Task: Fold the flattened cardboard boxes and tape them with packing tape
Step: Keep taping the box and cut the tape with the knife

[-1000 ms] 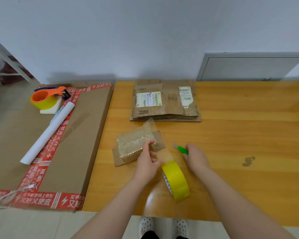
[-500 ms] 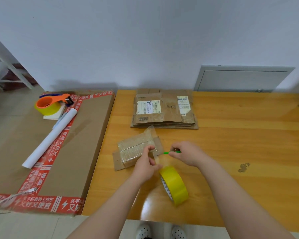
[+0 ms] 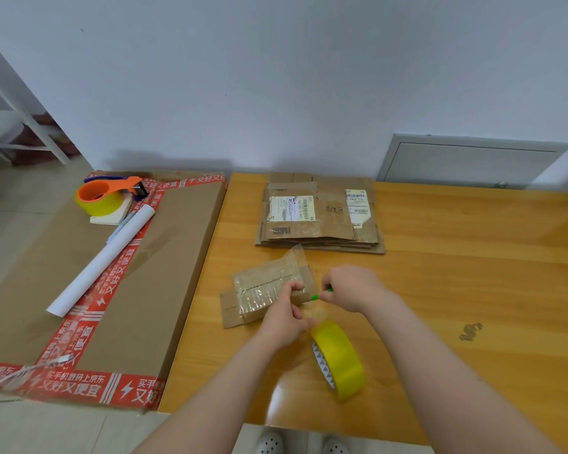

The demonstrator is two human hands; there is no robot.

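1. Small cardboard box [image 3: 263, 290], wrapped in clear tape, lies on the wooden table [image 3: 456, 290], just in front of the stack of flattened boxes [image 3: 322, 217]
2. Left hand [image 3: 284, 322] is at the box's right end, fingers curled, pinching the tape strip [image 3: 317, 311] drawn from the yellow tape roll [image 3: 341, 362]
3. Right hand [image 3: 348, 288] grips a green tool [image 3: 315, 296], its tip at the strip
4. The roll stands on edge beside the left wrist

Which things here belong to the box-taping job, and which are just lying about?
In use: small taped box, yellow tape roll, tape strip pinched by left hand, green tool gripped by right hand, stack of flattened boxes.
Idle: orange tape dispenser, white paper roll, large cardboard box.
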